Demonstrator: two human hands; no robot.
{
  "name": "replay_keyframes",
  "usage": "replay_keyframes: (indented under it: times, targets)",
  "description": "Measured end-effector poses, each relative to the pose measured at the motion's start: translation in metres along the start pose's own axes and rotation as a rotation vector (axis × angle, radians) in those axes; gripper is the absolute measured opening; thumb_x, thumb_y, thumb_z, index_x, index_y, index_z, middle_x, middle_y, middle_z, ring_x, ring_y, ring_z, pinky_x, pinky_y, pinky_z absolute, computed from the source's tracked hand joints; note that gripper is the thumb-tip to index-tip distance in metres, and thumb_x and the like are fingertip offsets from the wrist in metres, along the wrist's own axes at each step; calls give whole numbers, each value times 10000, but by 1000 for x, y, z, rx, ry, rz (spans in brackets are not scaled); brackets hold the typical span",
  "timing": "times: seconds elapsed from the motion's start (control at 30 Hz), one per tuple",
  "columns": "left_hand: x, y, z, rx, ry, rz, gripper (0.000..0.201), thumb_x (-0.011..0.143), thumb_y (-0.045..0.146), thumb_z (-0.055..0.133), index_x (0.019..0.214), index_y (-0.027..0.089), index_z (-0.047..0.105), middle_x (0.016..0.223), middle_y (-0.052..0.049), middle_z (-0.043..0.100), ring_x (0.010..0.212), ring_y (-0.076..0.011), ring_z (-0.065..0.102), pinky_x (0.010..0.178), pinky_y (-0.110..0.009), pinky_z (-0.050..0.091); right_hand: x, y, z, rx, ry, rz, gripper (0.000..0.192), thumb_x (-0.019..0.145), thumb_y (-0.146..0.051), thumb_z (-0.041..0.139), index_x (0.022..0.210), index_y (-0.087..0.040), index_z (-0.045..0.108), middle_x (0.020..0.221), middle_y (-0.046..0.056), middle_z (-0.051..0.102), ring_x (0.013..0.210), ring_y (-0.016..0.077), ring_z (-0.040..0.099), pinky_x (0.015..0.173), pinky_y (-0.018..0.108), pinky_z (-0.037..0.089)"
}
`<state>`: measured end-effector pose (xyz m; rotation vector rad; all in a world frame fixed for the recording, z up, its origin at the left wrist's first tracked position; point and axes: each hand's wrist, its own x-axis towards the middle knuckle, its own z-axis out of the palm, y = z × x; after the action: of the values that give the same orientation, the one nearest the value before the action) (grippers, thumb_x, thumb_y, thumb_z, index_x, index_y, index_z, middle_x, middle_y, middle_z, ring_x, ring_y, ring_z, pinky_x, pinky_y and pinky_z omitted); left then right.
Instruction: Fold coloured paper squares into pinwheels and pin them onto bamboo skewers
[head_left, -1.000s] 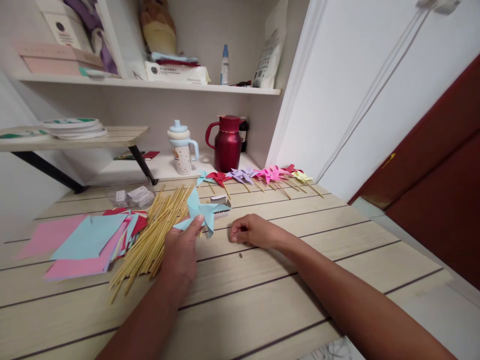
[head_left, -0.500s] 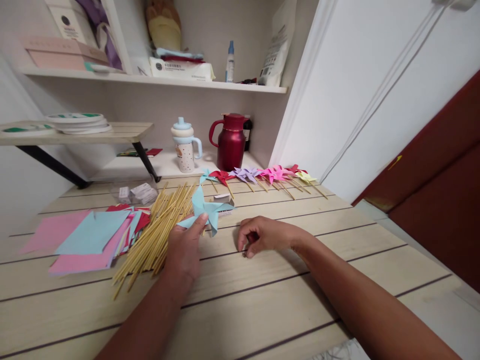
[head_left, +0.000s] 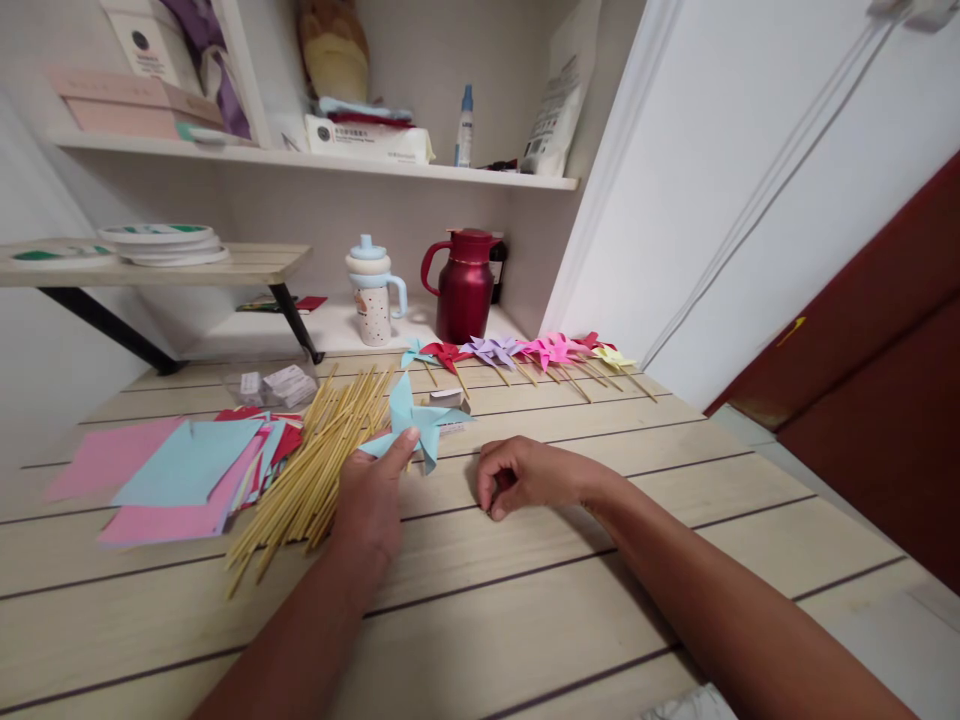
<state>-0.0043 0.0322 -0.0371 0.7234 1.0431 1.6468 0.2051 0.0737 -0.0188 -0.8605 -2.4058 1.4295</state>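
Note:
My left hand (head_left: 373, 498) is closed on a light blue paper pinwheel (head_left: 418, 425), the thumb pressed at its middle. Right of it, my right hand (head_left: 517, 476) rests on the table with thumb and forefinger curled together in a pinch. Whatever is between those fingertips is too small or hidden to make out. Just behind the pinwheel lies a small open box (head_left: 448, 398). A loose pile of thin wooden sticks (head_left: 319, 470) spreads beside my left hand. Finished pinwheels on sticks, among them a pink one (head_left: 553, 350) and a purple one (head_left: 492, 350), lie in a row along the table's back.
Coloured paper sheets (head_left: 187, 465) are stacked at the left, before a clear bag of small boxes (head_left: 277, 385). A low stand (head_left: 262, 262) is behind them. A tumbler (head_left: 373, 300) and a red jug (head_left: 465, 290) stand at the back under a shelf (head_left: 337, 160).
My right fingertips have closed over a small dark thing that showed beneath them on the table. My left hand and the pinwheel stay almost where they were; the view has shifted slightly.

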Motion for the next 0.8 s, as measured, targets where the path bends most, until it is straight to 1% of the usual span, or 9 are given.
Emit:
replay_keyframes:
  times: [0.33, 0.43, 0.6, 0.67, 0.8]
  targets:
    - [0, 2, 1, -13, 2, 0, 345, 567, 317, 859, 837, 135, 744, 815, -46, 736, 768, -171, 652, 784, -307, 490, 0, -1, 4, 2, 33, 10, 70, 693, -195, 757, 744, -166, 718, 785, -9, 591, 673, 102, 550, 625, 207, 452]
    - [2, -1, 0, -3, 7, 14, 357, 575, 328, 856, 853, 133, 745, 800, -43, 732, 762, -172, 652, 791, -311, 486, 4, -1, 10, 8, 104, 21, 61, 714, -205, 732, 726, -159, 694, 740, -12, 599, 651, 102, 531, 602, 204, 425]
    - [3, -3, -2, 6, -10, 28, 322, 595, 314, 847, 839, 134, 738, 787, -37, 721, 785, -178, 649, 803, -315, 481, 12, -1, 21, 6, 282, 38, 56, 802, -203, 611, 797, -161, 647, 684, -22, 591, 599, 96, 494, 557, 199, 379]
    - [3, -3, -2, 3, -22, 25, 308, 610, 315, 838, 835, 134, 732, 763, -32, 713, 784, -181, 648, 795, -315, 481, 13, -1, 22, -19, 314, 41, 47, 791, -180, 603, 783, -165, 646, 682, -21, 597, 600, 99, 496, 558, 201, 377]
    - [1, -3, -2, -3, -40, 15, 312, 616, 326, 836, 825, 123, 724, 724, -33, 701, 772, -187, 650, 779, -316, 481, 12, -1, 22, -85, 338, 42, 43, 746, -141, 625, 729, -170, 651, 705, -12, 616, 622, 111, 521, 575, 211, 385]
